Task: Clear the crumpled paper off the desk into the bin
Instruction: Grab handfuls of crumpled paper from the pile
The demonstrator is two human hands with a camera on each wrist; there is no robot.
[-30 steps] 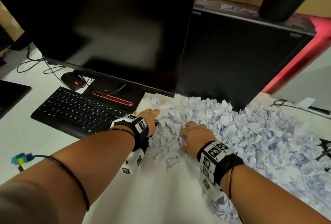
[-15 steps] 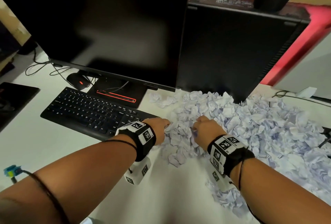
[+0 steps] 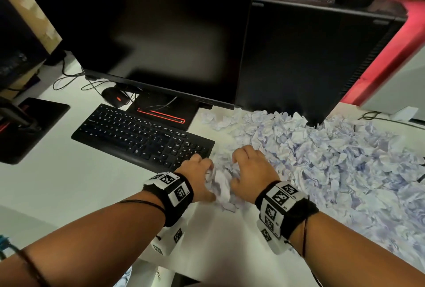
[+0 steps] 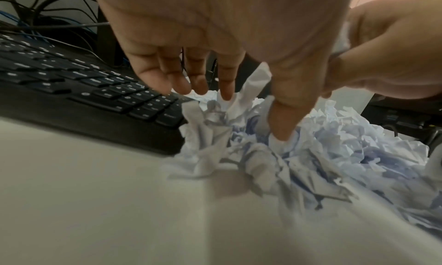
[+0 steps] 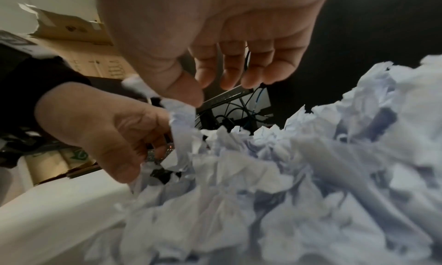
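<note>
A wide heap of crumpled white-blue paper (image 3: pixel 333 160) covers the right half of the white desk (image 3: pixel 80 183). At its left end my two hands close in on a clump of crumpled paper (image 3: pixel 220 185) from both sides. My left hand (image 3: pixel 197 171) curls its fingers into the clump beside the keyboard corner; in the left wrist view the left hand (image 4: pixel 229 108) pokes its thumb and fingers down into the paper (image 4: pixel 215 136). My right hand (image 3: pixel 250 169) arches over the clump, thumb against it; the right wrist view shows the right hand (image 5: pixel 210 87) above the paper (image 5: pixel 263 174). No bin is in view.
A black keyboard (image 3: pixel 142 137) lies just left of my hands. Behind it stand a dark monitor (image 3: pixel 161 34) and a mouse (image 3: pixel 115 99). A black PC tower (image 3: pixel 310 61) backs the heap. Cables (image 3: pixel 372 116) trail at the far right. The desk's front edge (image 3: pixel 184 270) is close below my wrists.
My hands have come together and drawn back toward the desk's front edge, pulling a clump of paper away from the heap's left end.
</note>
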